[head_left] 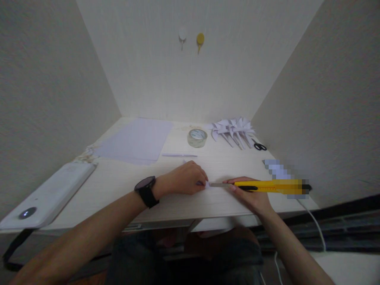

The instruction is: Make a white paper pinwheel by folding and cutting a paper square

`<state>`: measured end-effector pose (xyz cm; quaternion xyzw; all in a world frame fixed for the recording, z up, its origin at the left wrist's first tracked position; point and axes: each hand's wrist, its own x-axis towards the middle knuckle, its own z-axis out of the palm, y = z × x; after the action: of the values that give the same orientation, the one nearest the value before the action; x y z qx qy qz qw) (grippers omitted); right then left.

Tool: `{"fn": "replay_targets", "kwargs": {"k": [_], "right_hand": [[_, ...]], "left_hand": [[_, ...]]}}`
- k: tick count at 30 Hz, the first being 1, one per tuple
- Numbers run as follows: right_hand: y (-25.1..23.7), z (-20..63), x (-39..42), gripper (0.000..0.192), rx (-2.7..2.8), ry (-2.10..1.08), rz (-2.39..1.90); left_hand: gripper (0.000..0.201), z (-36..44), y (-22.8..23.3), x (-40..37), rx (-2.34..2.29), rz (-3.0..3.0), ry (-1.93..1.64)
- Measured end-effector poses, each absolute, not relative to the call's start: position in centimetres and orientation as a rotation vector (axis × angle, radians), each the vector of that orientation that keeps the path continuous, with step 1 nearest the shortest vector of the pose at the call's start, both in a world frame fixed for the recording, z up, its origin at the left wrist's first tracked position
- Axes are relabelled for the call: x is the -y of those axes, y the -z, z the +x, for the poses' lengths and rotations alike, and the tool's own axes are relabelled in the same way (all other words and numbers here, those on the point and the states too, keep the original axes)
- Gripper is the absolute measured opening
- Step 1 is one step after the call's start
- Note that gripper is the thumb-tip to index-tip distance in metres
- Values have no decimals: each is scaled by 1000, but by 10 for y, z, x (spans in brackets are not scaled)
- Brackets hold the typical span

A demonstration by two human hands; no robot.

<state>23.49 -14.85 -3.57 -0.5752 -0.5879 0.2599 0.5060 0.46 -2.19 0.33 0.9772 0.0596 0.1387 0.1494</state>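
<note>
Setting: pale wood-grain desk [124, 186] boxed in by three plain off-white walls; a person sits at its front edge, working at a small scrap.
Landmark: yellow utility knife [267, 186], lying level over the front edge, blade drawn out and pointing left.
Right hand [251, 194]: under and around the knife, fingers closed on its yellow body, forefinger along the top.
Left hand [185, 178]: just left of the blade tip, a black watch [146, 190] on the wrist, fingers curled down and pinching a small white paper piece [208, 184].
Paper piece: tiny, pale, mostly hidden under the fingertips; it touches the blade tip and lies flat on the desk.
Step in hand: by the look of it, a cut into the held scrap; the next stroke would call for a firm hold-down and fingers kept clear of the edge.
Left of the knife: white device [50, 194] with a dark button.
Beyond the knife: white pen [179, 154], tape roll [197, 137], lilac sheet [136, 140].
Farther right: folded paper pinwheels [233, 130], black scissors [260, 147].
Back wall: two hooks [191, 38], white and yellow.
</note>
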Motion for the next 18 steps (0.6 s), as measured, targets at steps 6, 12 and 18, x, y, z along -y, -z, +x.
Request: {"fn": "replay_targets", "kwargs": {"k": [6, 12, 18], "right_hand": [[30, 232, 149, 17, 1434, -540, -1419], [32, 233, 149, 15, 1417, -572, -1402], [32, 232, 150, 10, 1416, -548, -1401]], "left_hand": [[17, 5, -1, 24, -125, 2842, -381], [17, 5, -1, 28, -135, 2881, -403], [18, 5, 1, 27, -150, 2885, -431]]}}
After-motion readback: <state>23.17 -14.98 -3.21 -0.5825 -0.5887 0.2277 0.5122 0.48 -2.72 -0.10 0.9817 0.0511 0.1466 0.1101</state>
